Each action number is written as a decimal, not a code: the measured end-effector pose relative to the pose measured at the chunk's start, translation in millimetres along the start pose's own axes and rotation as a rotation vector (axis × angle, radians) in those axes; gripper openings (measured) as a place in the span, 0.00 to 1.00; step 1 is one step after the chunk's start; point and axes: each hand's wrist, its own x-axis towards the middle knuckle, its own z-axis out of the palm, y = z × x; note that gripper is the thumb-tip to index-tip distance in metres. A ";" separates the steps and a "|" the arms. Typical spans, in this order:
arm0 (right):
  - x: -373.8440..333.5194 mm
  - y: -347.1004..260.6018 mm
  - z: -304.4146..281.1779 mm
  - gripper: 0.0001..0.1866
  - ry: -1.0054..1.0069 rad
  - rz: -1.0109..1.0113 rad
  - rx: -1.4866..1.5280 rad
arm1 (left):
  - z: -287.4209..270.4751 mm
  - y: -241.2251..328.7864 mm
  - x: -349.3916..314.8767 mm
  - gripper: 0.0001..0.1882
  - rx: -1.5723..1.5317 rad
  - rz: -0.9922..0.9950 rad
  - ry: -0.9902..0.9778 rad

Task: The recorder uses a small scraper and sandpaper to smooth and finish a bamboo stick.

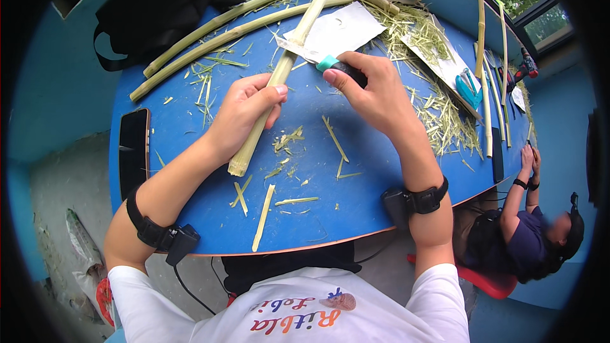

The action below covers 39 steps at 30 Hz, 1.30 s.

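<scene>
My left hand (243, 113) is closed around a pale green cane stalk (312, 18), thumb lying along its side. The stalk slants from its cut near end up toward the far edge of the table. My right hand (380, 94) grips a utility knife (328, 63) with a teal and black handle. Its blade lies across the stalk, a little beyond my left hand. Beneath my hands, thin shavings (289, 140) and a longer peeled strip (264, 219) are scattered on the blue table (210, 213).
Two long stalks (216, 41) lie at the far left, near a black bag (155, 13). A phone (134, 152) rests at the left edge. Shavings (445, 121), teal scissors (469, 89), more stalks and a drill (524, 70) are on the right. Another person (527, 235) sits there.
</scene>
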 end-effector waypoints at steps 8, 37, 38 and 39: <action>4.7 6.3 5.2 0.16 0.103 -0.067 -0.107 | -5.8 -3.0 7.4 0.13 -0.148 -0.072 -0.028; -0.8 -6.4 -4.8 0.16 -0.199 -0.003 0.053 | -0.4 -9.9 8.2 0.15 -0.221 -0.006 0.006; 0.0 -3.4 -2.8 0.16 -0.156 -0.014 0.044 | -0.4 -10.1 7.6 0.16 -0.207 -0.001 -0.003; 0.0 2.6 -1.9 0.16 -0.108 -0.019 0.026 | 2.0 -8.4 7.9 0.17 -0.168 0.010 -0.026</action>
